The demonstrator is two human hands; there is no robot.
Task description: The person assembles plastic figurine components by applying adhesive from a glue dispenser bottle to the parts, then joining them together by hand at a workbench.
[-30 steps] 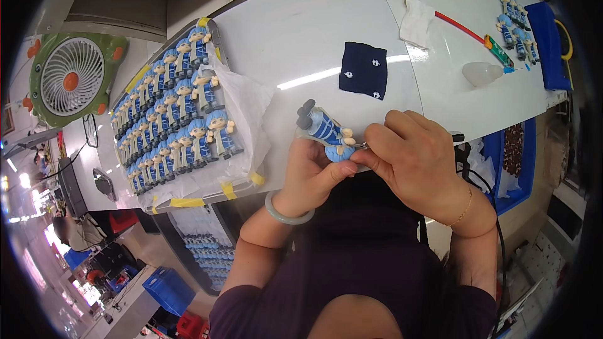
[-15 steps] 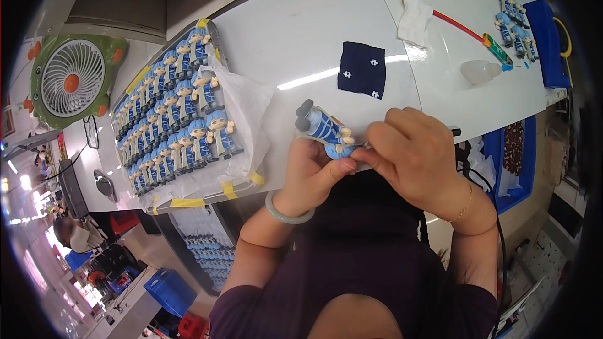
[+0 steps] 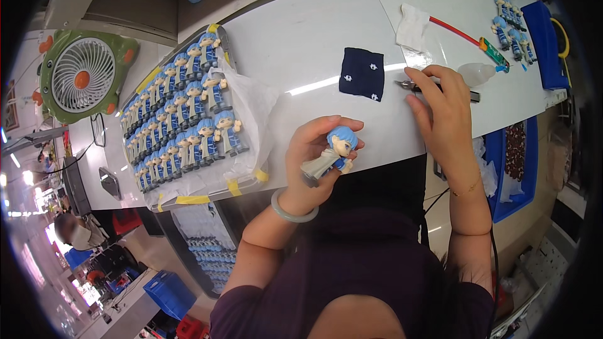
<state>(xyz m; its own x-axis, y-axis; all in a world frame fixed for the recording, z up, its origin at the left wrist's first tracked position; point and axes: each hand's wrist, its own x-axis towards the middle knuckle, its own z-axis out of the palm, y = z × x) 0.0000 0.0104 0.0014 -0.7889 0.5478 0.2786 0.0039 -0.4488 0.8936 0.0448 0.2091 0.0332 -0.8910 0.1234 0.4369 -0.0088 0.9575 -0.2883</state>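
My left hand [image 3: 309,163] is closed around a small figurine [image 3: 339,150] with blue hair, a pale cape and a blue outfit. The figurine's head points up and away from my palm. On the table to the right, a slim craft knife [image 3: 404,84] with a metal tip and dark handle lies under my right hand [image 3: 445,113]. The fingers of that hand are spread over the knife, with thumb and forefinger apart. A folded navy cloth [image 3: 362,74] with small white motifs lies between and beyond my hands.
At left, a tray lined with white sheeting [image 3: 248,97] holds rows of similar figurines [image 3: 179,103]; a green fan [image 3: 85,78] stands beyond. At right are a white cloth [image 3: 412,27], a red-handled tool [image 3: 455,29], a squeeze bottle [image 3: 475,75], more figurines [image 3: 512,28] and a blue bin [image 3: 545,44].
My right hand has moved away from the figurine, right and up to the table, and its fingers have spread off the knife. In my left hand the figurine has turned head up.
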